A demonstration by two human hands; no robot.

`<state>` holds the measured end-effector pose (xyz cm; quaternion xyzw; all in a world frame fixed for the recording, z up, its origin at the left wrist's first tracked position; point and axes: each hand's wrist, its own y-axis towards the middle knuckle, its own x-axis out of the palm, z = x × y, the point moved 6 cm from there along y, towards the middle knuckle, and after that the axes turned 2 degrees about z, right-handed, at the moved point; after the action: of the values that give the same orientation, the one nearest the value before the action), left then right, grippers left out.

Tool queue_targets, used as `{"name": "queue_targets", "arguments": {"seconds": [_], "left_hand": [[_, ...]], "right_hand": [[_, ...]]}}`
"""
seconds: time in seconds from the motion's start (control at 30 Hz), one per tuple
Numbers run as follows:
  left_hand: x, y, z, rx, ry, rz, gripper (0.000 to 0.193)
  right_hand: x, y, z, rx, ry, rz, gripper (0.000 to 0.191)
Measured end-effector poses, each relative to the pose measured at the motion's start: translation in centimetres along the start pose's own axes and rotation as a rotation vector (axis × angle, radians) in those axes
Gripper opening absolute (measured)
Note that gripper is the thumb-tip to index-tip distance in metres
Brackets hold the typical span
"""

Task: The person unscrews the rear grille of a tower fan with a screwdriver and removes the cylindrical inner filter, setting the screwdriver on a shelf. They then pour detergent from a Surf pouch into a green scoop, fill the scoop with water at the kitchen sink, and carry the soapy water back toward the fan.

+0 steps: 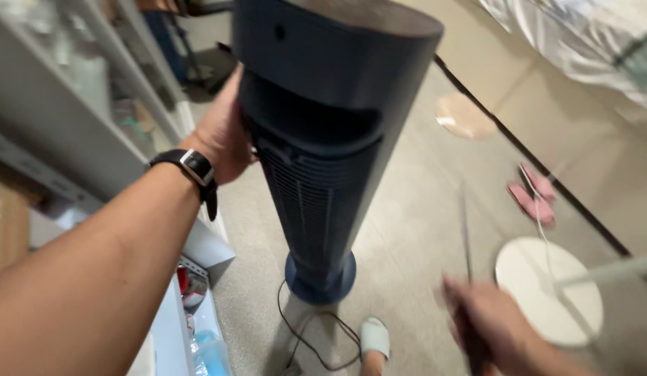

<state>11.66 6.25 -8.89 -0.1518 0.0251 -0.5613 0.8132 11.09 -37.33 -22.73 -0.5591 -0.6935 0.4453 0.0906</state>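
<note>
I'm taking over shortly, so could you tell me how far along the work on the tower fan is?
Done: nothing shows as finished. In hand: the left hand steadies the dark blue tower fan, standing on its base; the blurred right hand holds a thin dark tool. Left: its cord lies loose on the floor.

Small square dark watch screen (196, 166) on left wrist; no packages, labels or signs discernible.
</note>
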Motion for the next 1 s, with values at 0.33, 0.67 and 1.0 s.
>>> {"name": "queue_targets", "arguments": {"seconds": [0.33, 0.67, 1.0], "left_hand": [[1.2, 3.5, -0.2, 0.038, -0.274, -0.139, 0.089], [1.4, 0.8, -0.9, 0.065, -0.273, 0.105, 0.083], [5.1, -2.2, -3.0, 0.298, -0.604, 0.410, 0.071]], "right_hand": [[9.8, -6.5, -21.2, -0.463, 0.828, -0.188, 0.025], [9.4, -6.1, -23.0, -0.530, 0.642, -0.175, 0.026], [6.8, -3.9, -27.6, -0.681, 0.279, -0.409, 0.023]]}}
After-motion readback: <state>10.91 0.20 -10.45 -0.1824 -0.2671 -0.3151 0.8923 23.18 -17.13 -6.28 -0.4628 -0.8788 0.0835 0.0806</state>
